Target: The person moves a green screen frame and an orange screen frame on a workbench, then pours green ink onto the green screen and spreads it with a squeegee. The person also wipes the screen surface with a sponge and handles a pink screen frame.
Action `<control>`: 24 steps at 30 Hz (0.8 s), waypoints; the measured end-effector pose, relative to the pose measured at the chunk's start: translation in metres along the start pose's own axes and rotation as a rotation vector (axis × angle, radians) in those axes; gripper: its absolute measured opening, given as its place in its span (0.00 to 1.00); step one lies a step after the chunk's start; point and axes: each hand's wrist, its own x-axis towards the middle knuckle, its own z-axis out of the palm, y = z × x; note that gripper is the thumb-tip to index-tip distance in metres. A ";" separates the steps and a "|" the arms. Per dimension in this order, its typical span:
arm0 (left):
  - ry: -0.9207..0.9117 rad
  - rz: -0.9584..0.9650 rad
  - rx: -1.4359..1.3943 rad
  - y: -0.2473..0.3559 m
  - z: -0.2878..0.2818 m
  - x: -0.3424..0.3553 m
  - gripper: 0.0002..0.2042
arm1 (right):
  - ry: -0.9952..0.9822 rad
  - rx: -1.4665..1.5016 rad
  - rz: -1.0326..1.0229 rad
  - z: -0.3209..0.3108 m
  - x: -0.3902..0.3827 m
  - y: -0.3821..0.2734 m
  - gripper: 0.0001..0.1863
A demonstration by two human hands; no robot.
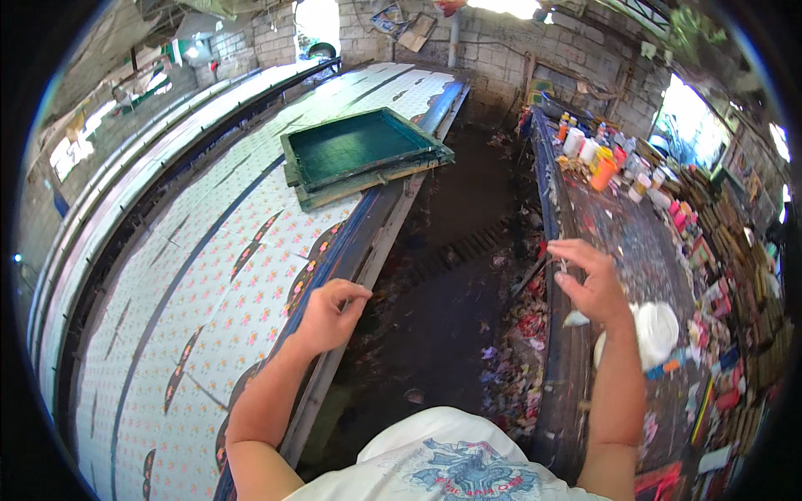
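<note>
My left hand [338, 309] is raised at the right edge of the long table [192, 275] covered in white sheets with small flower prints. Its fingers are curled; I cannot make out whether anything is inside. My right hand [585, 275] is over the left edge of the stained side bench, fingers apart and half bent, with nothing clearly held. Beyond my left hand, a screen frame with a green mesh [359, 150] lies on a second frame [334, 196] on the printed sheets. A white round container [656, 334] stands behind my right wrist.
Bottles and tubs [603, 174] crowd the far part of the stained bench [626, 242]. A dark aisle floor [418, 351] with scraps [518, 359] runs between table and bench. Stacked boards [743, 275] line the right. Another long table [117, 179] runs along the left; block walls [493, 58] enclose the space.
</note>
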 end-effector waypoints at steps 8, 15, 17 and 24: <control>0.264 -0.168 -0.211 -0.094 0.043 0.197 0.06 | -0.055 0.145 0.217 0.036 0.120 0.181 0.23; 0.613 -0.273 -0.192 -0.165 0.044 0.333 0.07 | -0.050 0.295 0.364 0.084 0.214 0.365 0.22; 0.767 -0.264 -0.181 -0.199 0.027 0.350 0.07 | -0.065 0.374 0.433 0.112 0.248 0.410 0.21; 0.810 -0.601 0.544 -0.272 -0.041 0.394 0.29 | -0.162 0.667 0.501 0.206 0.361 0.493 0.22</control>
